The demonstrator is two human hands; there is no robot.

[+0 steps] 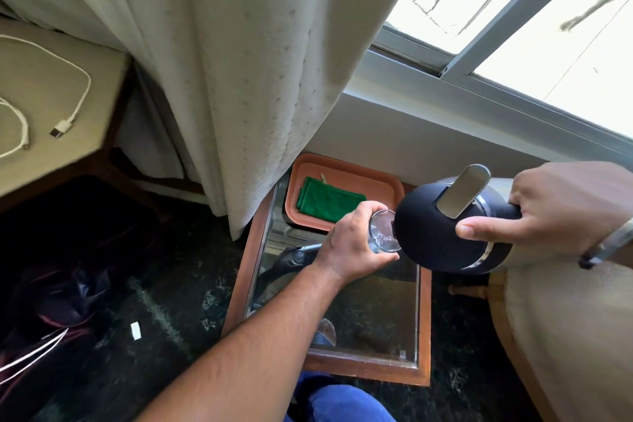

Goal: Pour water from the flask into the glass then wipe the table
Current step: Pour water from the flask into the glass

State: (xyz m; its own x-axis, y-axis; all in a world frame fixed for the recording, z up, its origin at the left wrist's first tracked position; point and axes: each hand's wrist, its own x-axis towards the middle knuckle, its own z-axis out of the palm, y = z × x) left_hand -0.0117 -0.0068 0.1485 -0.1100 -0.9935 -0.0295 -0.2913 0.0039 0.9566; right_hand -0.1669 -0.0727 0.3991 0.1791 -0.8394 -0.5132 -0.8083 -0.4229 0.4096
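Observation:
My right hand (561,205) grips the handle of a black flask (442,236) with a silver lid lever, tipped toward the left over the table. My left hand (352,243) holds a clear glass (385,231) right at the flask's spout; water glints inside the glass. Both are held above a small glass-topped table with a wooden frame (424,325). A folded green cloth (329,200) lies in an orange tray (387,181) at the table's far end.
A cream curtain (246,79) hangs over the table's far left corner. A window (513,27) and sill run along the right. A beige chair (565,336) stands to the right, a side surface with a white cable (68,106) to the left.

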